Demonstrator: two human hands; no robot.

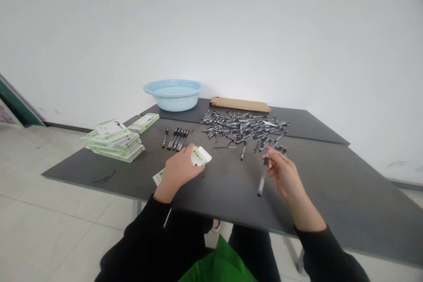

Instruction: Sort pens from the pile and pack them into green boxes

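Observation:
My left hand (181, 166) is closed around a green-and-white pen box (200, 156) near the table's front edge. The box's end flap sticks out past my fingers, and most of its body is hidden under the hand. Between the thumb and fingers of my right hand (281, 168) is a clear pen with a black grip (263, 178), tilted with its lower end toward me. Behind that hand lies a large heap of similar pens (244, 127). Beyond my left hand several pens (178, 139) lie side by side in a row.
Stacked pen boxes (114, 141) stand at the left of the dark table (330, 185), with another box (144, 122) beside them. A light blue basin (175, 96) and a flat brown cardboard piece (239, 104) are at the back, near the white wall (211, 22).

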